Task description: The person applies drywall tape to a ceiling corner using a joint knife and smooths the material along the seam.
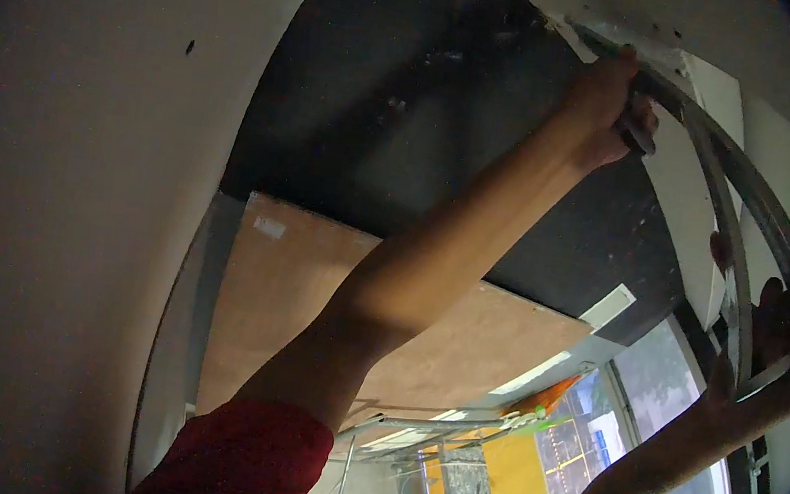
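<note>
Overhead, two long metal strips (749, 201) run from the upper middle down to the right. My left hand (611, 111) is closed at their upper stretch, gripping a small dark object (639, 136) against the metal; I cannot make out what that object is. My right hand (769, 350) is lower at the far right, its fingers curled round the strips, some behind them and partly hidden. Both bare forearms reach up from the lower edge, in short red sleeves.
A pale plastered surface (68, 201) fills the left. A dark recessed panel (354, 110) has a plywood board (296, 304) below it. Farther off are a yellow wall (512, 476), hanging metal framing (411, 421) and bright windows (645, 373).
</note>
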The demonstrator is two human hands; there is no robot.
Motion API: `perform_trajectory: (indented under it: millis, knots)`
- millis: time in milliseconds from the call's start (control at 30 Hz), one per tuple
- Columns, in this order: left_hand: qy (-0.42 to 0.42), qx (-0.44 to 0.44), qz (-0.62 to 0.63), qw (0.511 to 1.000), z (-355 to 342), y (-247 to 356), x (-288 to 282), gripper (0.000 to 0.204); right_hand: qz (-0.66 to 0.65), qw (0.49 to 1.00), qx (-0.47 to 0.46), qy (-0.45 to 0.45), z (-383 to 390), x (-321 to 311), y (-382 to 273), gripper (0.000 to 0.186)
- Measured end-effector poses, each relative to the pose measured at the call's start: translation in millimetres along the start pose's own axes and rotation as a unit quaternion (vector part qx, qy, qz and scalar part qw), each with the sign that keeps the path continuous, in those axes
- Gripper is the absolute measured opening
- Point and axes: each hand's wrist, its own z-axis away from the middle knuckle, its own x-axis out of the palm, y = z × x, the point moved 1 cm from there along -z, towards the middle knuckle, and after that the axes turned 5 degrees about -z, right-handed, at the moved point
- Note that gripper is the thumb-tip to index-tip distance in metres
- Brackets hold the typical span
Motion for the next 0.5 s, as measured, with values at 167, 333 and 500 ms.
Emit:
perform_trajectory:
  millis: [167, 333, 500]
  knots:
    - [0.055, 0.048, -0.075, 0.994, -14.5, 11.0, -25.9, 0.027, -0.117, 0.984, 0.132, -0.023, 1.1, 33.8, 13.8, 0.034]
    - [0.042, -0.001, 0.007, 0.999, -6.1, -2.7, -21.9, 0.029, -0.235, 0.955, 0.180, -0.027, 8.6, 22.3, 3.8, 0.031]
    - [0.003, 0.067, -0.123, 0.990, -9.7, 11.3, -40.6, 0.030, -0.172, 0.975, 0.128, -0.062, 7.5, 34.2, 12.9, 0.037]
